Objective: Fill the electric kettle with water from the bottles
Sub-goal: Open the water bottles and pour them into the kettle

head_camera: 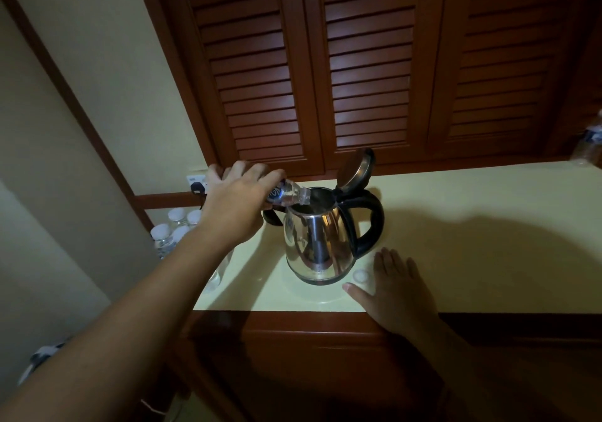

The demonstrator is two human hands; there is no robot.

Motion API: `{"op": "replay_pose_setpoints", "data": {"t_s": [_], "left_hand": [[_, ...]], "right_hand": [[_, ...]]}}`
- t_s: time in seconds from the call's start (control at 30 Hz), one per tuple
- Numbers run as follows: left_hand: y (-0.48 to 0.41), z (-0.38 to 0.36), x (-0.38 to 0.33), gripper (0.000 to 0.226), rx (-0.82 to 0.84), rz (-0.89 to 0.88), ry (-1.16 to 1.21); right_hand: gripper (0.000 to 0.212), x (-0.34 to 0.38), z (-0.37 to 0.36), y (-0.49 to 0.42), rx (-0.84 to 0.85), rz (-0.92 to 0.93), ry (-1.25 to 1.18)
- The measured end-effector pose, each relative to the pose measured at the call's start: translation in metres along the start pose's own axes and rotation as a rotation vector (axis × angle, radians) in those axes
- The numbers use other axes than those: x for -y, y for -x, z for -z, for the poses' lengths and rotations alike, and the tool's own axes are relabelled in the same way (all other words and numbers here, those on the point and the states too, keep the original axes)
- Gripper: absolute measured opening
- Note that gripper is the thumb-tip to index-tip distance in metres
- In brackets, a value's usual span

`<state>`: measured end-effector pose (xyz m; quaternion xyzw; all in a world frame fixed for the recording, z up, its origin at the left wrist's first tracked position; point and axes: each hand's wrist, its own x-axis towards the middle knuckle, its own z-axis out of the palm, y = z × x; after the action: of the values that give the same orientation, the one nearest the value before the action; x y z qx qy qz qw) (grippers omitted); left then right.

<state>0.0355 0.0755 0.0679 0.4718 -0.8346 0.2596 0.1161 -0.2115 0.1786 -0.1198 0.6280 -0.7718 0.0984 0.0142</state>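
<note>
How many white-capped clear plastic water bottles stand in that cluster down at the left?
4, clustered below the cream counter's left end: back-left bottle, back-right bottle, front-left bottle, front-right bottle. The left forearm may hide more.

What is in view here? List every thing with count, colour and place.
counter: one, cream, wood-fronted
kettle: one, steel, black handle, lid up, on counter
water bottle: one, clear, tipped at kettle's mouth
bottle cap: one, white, on counter right of kettle
capped bottles: at least four, white caps, below counter's left end
far bottle: one, clear, right edge
socket: one, white, black plug, on wall left of kettle
louvred doors: several, brown, behind counter
left hand: grips water bottle
right hand: flat on counter by bottle cap
</note>
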Motion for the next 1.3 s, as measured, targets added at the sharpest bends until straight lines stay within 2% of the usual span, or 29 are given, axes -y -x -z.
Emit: {"op": "replay_pose_setpoints", "data": {"t_s": [0.43,1.03,1.17,1.3], "left_hand": [[-0.014,0.000,-0.012,0.088,-0.019,-0.154,-0.185],[-0.018,0.000,-0.014,0.084,-0.055,-0.224,-0.249],[-0.015,0.001,-0.015,0.083,-0.058,-0.221,-0.246],[-0.013,0.003,-0.016,0.085,-0.033,-0.169,-0.232]], "right_hand": [[0.106,-0.003,-0.005,-0.001,-0.029,-0.005,0.005],[0.101,-0.004,-0.004,0.002,-0.056,0.001,-0.064],[0.089,-0.004,-0.002,0.005,-0.039,0.019,-0.108],[0.063,-0.008,-0.001,0.003,-0.048,0.078,-0.145]]}}
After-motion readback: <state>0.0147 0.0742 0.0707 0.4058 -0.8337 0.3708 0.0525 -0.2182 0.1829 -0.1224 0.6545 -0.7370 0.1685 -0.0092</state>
